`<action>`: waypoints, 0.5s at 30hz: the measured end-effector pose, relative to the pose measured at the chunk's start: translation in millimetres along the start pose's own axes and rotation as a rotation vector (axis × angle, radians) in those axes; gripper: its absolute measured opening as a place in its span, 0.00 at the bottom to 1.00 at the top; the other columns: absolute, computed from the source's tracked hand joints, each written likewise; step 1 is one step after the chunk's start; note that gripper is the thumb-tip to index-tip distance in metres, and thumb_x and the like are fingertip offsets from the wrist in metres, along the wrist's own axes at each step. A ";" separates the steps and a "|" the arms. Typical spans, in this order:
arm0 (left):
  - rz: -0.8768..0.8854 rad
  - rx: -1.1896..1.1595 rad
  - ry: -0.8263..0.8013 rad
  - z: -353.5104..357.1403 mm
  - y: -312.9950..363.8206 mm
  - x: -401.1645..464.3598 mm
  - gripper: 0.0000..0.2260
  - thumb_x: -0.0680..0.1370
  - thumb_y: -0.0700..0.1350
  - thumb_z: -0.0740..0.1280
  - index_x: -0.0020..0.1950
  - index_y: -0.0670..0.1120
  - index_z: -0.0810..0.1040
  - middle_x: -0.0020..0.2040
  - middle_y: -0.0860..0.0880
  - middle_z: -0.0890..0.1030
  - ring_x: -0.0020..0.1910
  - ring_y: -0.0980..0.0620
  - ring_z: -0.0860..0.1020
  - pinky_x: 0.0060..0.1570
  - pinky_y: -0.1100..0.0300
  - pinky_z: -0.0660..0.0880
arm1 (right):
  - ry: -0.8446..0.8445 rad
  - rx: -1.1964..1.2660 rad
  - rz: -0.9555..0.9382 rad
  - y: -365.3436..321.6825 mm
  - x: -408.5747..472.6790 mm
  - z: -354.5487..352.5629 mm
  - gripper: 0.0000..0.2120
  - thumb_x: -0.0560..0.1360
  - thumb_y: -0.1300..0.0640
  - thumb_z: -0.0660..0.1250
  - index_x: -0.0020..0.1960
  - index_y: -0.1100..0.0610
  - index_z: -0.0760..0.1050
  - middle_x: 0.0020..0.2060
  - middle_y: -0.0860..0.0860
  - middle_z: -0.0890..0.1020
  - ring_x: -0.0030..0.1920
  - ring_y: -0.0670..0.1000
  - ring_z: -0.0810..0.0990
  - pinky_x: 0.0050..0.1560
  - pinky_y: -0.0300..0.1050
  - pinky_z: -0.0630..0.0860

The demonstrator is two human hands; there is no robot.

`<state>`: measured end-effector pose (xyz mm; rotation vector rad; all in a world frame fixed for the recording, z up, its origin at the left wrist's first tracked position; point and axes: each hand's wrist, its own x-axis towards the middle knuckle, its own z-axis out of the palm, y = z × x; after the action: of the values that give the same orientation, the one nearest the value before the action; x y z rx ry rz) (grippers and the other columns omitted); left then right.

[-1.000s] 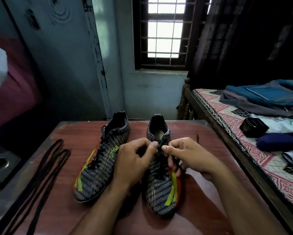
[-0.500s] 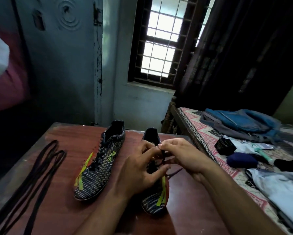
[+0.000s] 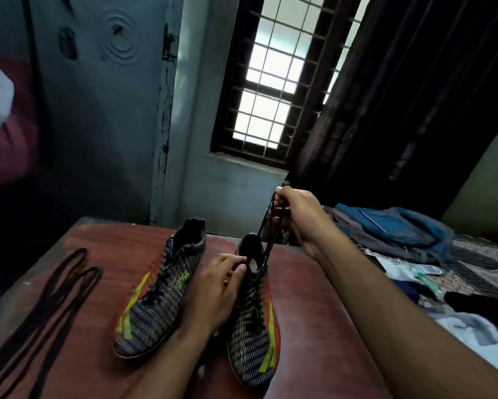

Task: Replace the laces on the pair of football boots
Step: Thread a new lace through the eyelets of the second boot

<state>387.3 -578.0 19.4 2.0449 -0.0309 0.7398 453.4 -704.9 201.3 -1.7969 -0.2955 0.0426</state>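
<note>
right hand [image 3: 295,214] fingers [image 3: 279,198] clamped on the raised lace [image 3: 266,240], left hand [image 3: 220,286] fingers curled on the right boot [image 3: 252,315]

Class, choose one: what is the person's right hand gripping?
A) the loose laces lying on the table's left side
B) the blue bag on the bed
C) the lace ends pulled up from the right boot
C: the right hand holds the lace ends taut above the right boot.

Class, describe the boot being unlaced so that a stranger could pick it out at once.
Find the reddish table. Two patterned boots stand on it; take the right boot. Unlike the left boot, its lace is pulled upward by the right hand.
</note>
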 end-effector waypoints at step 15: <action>0.033 0.007 0.082 4.0 -3.3 2.8 0.15 0.78 0.64 0.62 0.47 0.56 0.82 0.48 0.62 0.78 0.49 0.59 0.78 0.47 0.52 0.80 | 0.040 0.689 -0.013 25.2 33.2 21.2 0.15 0.84 0.54 0.57 0.39 0.52 0.64 0.29 0.48 0.66 0.25 0.46 0.57 0.27 0.41 0.56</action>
<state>392.5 -578.5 16.8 2.0226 -0.0150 0.8452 486.0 -682.7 176.1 -1.1109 -0.2269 0.0873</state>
